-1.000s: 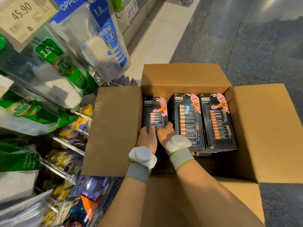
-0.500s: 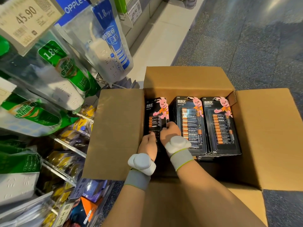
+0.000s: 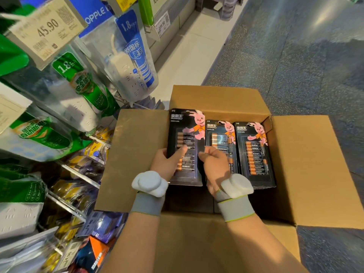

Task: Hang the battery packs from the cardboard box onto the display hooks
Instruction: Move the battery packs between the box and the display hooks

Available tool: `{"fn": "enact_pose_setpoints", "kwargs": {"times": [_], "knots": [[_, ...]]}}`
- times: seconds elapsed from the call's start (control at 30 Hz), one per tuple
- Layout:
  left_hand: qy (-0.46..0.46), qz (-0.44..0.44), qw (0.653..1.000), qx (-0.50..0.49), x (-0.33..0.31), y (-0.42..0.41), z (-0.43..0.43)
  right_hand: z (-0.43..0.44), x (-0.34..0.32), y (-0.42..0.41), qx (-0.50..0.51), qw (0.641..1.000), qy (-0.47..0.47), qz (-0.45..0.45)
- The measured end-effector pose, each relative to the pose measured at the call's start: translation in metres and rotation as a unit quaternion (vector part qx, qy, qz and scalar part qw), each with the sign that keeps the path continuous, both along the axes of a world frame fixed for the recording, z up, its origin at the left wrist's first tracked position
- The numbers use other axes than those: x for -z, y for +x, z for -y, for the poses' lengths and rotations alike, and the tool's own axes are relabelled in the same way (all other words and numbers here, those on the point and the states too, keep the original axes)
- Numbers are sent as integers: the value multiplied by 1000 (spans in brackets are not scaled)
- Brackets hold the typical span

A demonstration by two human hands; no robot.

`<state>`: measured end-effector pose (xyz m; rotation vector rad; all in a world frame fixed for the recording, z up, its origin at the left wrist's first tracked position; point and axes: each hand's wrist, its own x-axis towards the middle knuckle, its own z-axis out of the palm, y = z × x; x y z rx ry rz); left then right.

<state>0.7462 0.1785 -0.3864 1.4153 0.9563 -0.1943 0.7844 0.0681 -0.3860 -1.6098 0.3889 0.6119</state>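
Now the left hand [image 3: 167,164] grips a battery pack [image 3: 186,133] by its left edge, thumb laid across the front over the row of cells and the other fingers hidden behind the card. The right hand [image 3: 214,170] pinches the same pack at its right edge, with the fingers curled. The pack sits between the two hands over the left part of the open cardboard box [image 3: 216,97]. Most of its length reaches beyond the fingers, the rabbit-printed top pointing away from the person. Just to its right, two more stacks of packs [image 3: 255,154] lie flat inside the box. At the left, the display hooks [image 3: 75,173] carry small goods, with bagged power strips [image 3: 136,62] hanging above them.
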Motion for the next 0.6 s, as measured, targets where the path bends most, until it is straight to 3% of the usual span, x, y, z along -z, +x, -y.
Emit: {"fn": "enact_pose_setpoints", "kwargs": {"times": [0.27,0.43,0.6], "knots": [[-100,40,992,-71,-4,-18,-12,-3,-1,-11,-81,996,45,-13],[-51,52,992,-99,-7,-25,-16,-3,7,-11,-71,995,50,-49],[-24,72,986,-150,-4,-31,-32,-1,26,-11,-116,990,-75,-14]]}}
